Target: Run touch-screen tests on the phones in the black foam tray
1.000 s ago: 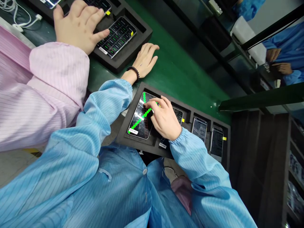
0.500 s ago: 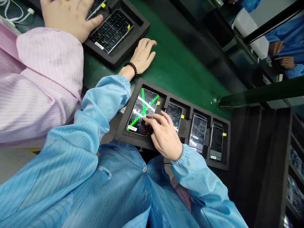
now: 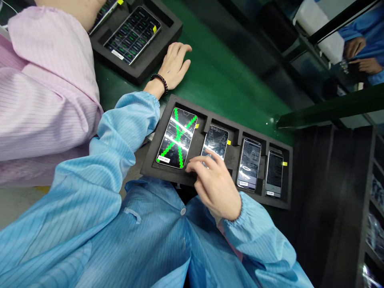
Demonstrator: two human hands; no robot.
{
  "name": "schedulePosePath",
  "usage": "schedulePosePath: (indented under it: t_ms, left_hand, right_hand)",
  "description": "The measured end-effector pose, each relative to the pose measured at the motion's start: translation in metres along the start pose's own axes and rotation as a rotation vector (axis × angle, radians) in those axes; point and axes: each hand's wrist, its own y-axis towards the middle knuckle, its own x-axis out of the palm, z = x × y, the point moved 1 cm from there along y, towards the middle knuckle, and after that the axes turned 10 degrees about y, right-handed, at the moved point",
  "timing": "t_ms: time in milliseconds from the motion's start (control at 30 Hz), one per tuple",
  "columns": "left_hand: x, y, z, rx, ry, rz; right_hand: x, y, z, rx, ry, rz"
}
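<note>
A smartphone [image 3: 177, 138] with a full green cross on its screen lies in the leftmost pocket of a dark foam tray [image 3: 195, 105]. My right hand [image 3: 216, 180] hovers at its lower right corner, fingers loosely bent and apart, holding nothing. Beneath those fingers a second smartphone [image 3: 216, 138] is partly covered. Two more phones, a third smartphone [image 3: 249, 164] and a fourth smartphone [image 3: 274, 174], show lines of text in the pockets to the right. My left hand [image 3: 174, 66], with a dark beaded bracelet, rests on the green table beyond the tray, fingers stretched and empty.
Another foam tray [image 3: 144, 74] at the upper left holds a phone [image 3: 132, 35] with a grid on its screen. A neighbour's pink sleeve [image 3: 57, 52] reaches in beside it. Dark green rails [image 3: 324, 108] and a co-worker in blue are at the right.
My right hand has drawn back from the first phone's screen toward the lower right. The red outlined strip there has become green, completing the cross. The neighbour's hand has moved up and left.
</note>
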Motion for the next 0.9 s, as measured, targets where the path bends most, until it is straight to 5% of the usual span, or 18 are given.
schedulePosePath:
  t_ms: [233,433,633,900]
  left_hand:
    - [0.001,-0.002,0.000,0.019,-0.006,-0.004]
    - [-0.003,-0.005,0.000,0.023,-0.051,-0.056]
    - [-0.007,-0.007,0.006,0.017,-0.031,-0.062]
    - [-0.007,-0.008,0.010,-0.009,0.010,-0.078]
  right_hand:
    - [-0.046,-0.019,0.062,0.184,-0.121,0.335]
    - [-0.043,-0.031,0.111,0.245,-0.220,0.336]
    - [-0.036,-0.027,0.117,0.261,-0.192,0.289]
    - [-0.027,-0.033,0.096,0.204,-0.169,0.231]
